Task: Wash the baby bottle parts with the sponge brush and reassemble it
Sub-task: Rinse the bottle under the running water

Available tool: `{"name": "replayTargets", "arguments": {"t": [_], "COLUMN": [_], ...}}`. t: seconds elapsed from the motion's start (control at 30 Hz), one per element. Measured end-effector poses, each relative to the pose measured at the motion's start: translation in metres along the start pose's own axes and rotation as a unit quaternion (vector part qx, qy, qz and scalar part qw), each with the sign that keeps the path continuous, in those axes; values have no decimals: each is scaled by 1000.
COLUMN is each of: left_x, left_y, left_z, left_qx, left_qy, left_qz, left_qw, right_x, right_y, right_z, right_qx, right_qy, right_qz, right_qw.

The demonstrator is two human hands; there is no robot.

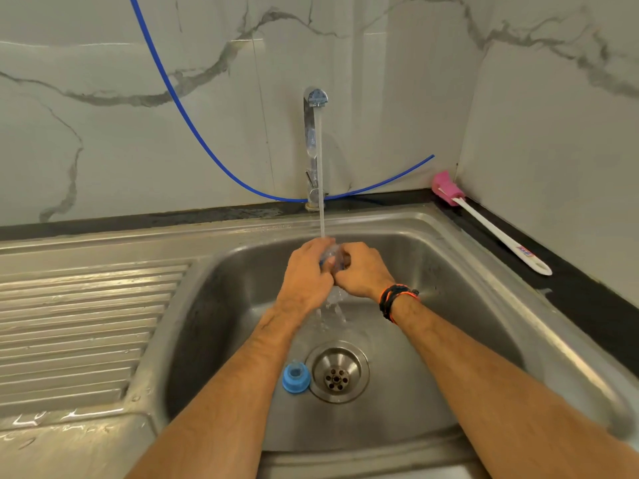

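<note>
Two bare forearms in view, no sleeves, fine hair along both. Left hand (306, 274) bare: no ring, no watch seen. Right hand (363, 271) also bare of rings. Right wrist carried stacked bracelets (396, 300): black braided cords wound several times, edged with bright orange cord, small dark clasp or knot at outer side.

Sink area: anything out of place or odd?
Two things. The sponge brush lies unused on the counter at right while both hands rinse a clear bottle part under the tap. The blue collar sits loose beside the drain.
</note>
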State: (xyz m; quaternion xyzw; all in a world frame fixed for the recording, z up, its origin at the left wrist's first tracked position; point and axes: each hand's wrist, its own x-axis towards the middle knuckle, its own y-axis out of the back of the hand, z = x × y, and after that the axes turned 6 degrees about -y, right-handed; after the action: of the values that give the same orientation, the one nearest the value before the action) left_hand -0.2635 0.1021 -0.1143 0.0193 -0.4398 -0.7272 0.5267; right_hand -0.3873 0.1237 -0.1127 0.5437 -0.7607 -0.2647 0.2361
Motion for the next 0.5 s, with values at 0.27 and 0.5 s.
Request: {"name": "replayTargets", "arguments": {"t": [0.27,0.5], "left_x": [3,4], "left_y": [6,6], "left_z": [2,3], "left_qx": [83,44], "left_qy": [-21,-13], "left_qz": [57,55], "left_qw": [995,997], "right_x": [-1,-1], "right_y": [2,0], "right_z": [-4,-8], "right_qx": [-24,-9], "right_qy": [45,63], "right_qz": [50,56], "right_qw": [997,996]}}
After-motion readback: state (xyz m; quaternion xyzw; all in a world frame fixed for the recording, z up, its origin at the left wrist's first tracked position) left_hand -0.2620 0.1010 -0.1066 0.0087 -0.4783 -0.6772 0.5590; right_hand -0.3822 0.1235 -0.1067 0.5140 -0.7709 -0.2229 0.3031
